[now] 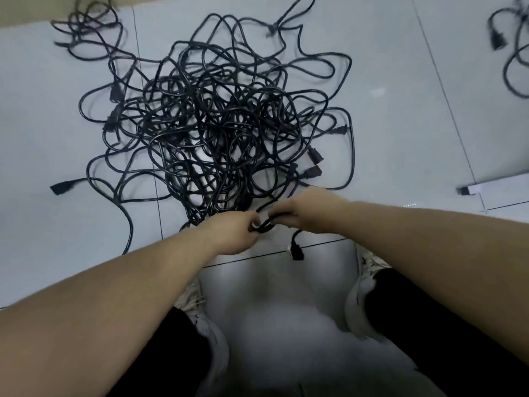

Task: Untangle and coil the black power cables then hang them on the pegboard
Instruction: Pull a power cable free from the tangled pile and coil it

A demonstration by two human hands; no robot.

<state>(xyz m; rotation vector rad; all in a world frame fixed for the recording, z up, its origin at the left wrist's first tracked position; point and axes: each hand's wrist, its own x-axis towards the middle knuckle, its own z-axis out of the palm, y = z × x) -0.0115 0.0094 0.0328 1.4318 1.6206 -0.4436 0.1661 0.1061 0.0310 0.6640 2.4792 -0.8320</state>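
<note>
A big tangle of black power cables [223,124] lies on the pale tiled floor ahead of me. At its near edge my left hand [233,234] and my right hand [306,210] meet, both with fingers curled round one black cable [264,224] that runs back into the pile. A plug end [296,249] hangs just below my right hand. Loose plugs stick out of the pile on its left [61,187] and right [315,156]. No pegboard is in view.
A smaller bunch of cables [86,27] lies at the far left, another [512,47] at the far right edge. A white bar [492,186] lies on the floor at the right. My two pale shoes [360,296] stand on the tiles below my arms.
</note>
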